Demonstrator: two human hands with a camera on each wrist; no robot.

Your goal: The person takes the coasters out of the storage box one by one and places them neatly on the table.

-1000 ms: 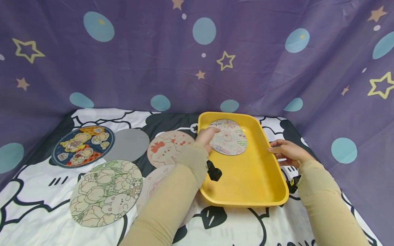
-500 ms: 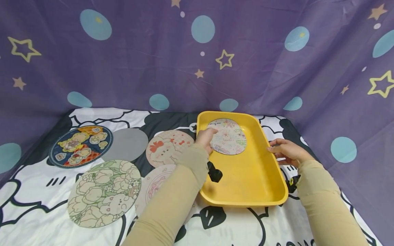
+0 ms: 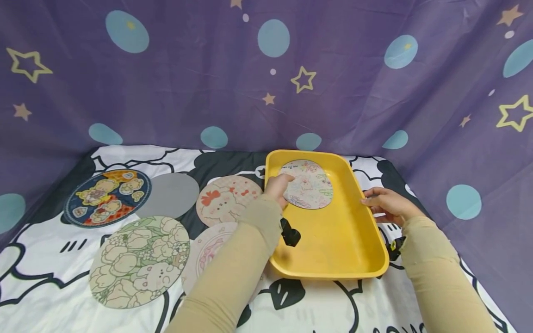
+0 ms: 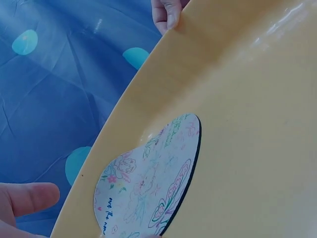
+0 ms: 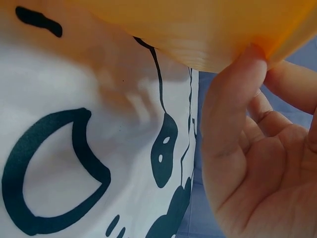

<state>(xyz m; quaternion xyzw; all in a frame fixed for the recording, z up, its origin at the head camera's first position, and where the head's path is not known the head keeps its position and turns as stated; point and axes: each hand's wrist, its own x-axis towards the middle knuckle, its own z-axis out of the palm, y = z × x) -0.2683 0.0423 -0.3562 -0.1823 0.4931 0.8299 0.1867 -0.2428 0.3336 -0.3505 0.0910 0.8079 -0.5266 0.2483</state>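
A round mat [image 3: 307, 185] with pastel drawings and a black edge lies at the far end of a yellow tray [image 3: 329, 240]. The left wrist view shows this drawn mat [image 4: 146, 183] curving up at its far side. My left hand [image 3: 278, 188] is over the tray's left rim, beside the mat. Its thumb [image 4: 32, 198] is straight and apart from the mat; a fingertip barely shows at the mat's lower edge. On the right rim, my right hand [image 3: 389, 205] pinches the tray between thumb [image 5: 237, 99] and fingers.
Left of the tray lie a blue mat [image 3: 107, 198], a plain grey mat [image 3: 172, 194], a pink bear mat [image 3: 222, 199], a green floral mat [image 3: 139, 261] and a pale pink mat [image 3: 204, 252], partly under my left sleeve. A purple curtain [image 3: 187, 83] hangs behind.
The head view has shifted slightly, so the whole scene sits a little further left and up. Both hands, the tray and the mats otherwise keep their places.
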